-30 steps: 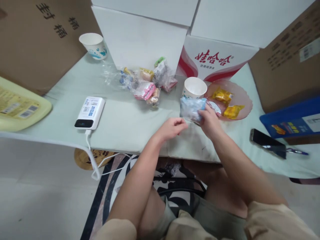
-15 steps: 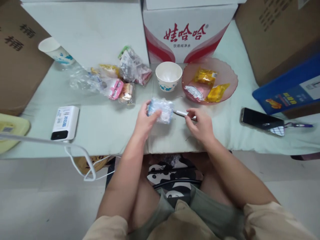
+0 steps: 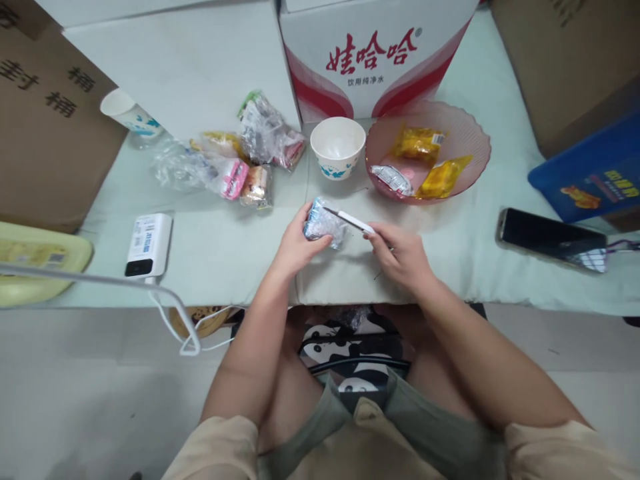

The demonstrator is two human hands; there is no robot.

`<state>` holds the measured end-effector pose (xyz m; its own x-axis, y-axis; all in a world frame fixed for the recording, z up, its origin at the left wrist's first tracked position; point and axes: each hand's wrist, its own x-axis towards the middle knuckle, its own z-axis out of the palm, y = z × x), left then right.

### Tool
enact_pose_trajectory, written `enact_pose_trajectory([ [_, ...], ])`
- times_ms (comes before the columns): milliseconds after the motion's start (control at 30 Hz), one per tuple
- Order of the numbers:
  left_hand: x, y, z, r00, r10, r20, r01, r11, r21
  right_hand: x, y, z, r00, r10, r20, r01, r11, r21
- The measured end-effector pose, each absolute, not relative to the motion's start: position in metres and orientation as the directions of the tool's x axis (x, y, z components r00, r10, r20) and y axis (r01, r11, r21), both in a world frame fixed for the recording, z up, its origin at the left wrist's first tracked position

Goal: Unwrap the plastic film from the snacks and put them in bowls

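Wrapped packet (image 3: pixel 323 220): in the left hand (image 3: pixel 296 243), near the table (image 3: pixel 240 257)'s front edge. L to R: power bank (image 3: pixel 153 241) close to that edge, probably so its cable (image 3: pixel 150 283) can drop over. Snack pile (image 3: pixel 233 177) sits back by the white box (image 3: pixel 185 73), likely out of the working strip. Left fingers and thumb clamped on packet's left side, leaving top and right exposed; reads as a steadying grip. Cup (image 3: pixel 337 167) just behind. Slim white tool (image 3: pixel 355 222): tip over packet, contact can't tell. Right hand (image 3: pixel 403 253) fingers closed on its rear end, probably for tip control. Bowl (image 3: pixel 475 148) behind that hand, phone (image 3: pixel 553 240) further right.

Room: wide gap power bank to left hand, another right hand to phone. Cup and bowl limit travel backward. Toward the person, narrow strip, then the edge.
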<state>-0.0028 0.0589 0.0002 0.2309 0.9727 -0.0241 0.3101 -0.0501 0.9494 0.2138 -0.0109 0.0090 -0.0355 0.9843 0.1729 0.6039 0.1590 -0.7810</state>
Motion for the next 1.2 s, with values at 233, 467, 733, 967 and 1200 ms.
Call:
enact_pose_trajectory([
  [233,-0.026,0.065,-0.002,0.055,0.998,0.002,0.086,-0.007,0.996,0.219,-0.005,0.001,-0.065,0.992,0.112,0.737,0.123,-0.665],
  [467,-0.027,0.048,0.004,0.253,0.967,-0.022,0.311,-0.06,0.948,0.226,0.002,-0.004,0.091,0.978,0.189,0.88,0.01,-0.474],
  [733,-0.034,0.051,0.001,-0.051,0.988,0.144,0.303,-0.122,0.945,0.2,-0.002,-0.012,-0.167,0.922,0.349,0.689,0.362,-0.628],
  [967,-0.023,0.055,0.014,0.034,0.987,-0.157,-0.065,0.159,0.985,0.177,0.014,-0.012,-0.253,0.891,0.376,0.607,0.449,-0.656],
  [1200,-0.012,0.068,0.014,-0.065,0.951,-0.303,-0.267,0.276,0.923,0.188,-0.004,-0.006,-0.16,0.854,0.496,0.64,0.472,-0.607],
])
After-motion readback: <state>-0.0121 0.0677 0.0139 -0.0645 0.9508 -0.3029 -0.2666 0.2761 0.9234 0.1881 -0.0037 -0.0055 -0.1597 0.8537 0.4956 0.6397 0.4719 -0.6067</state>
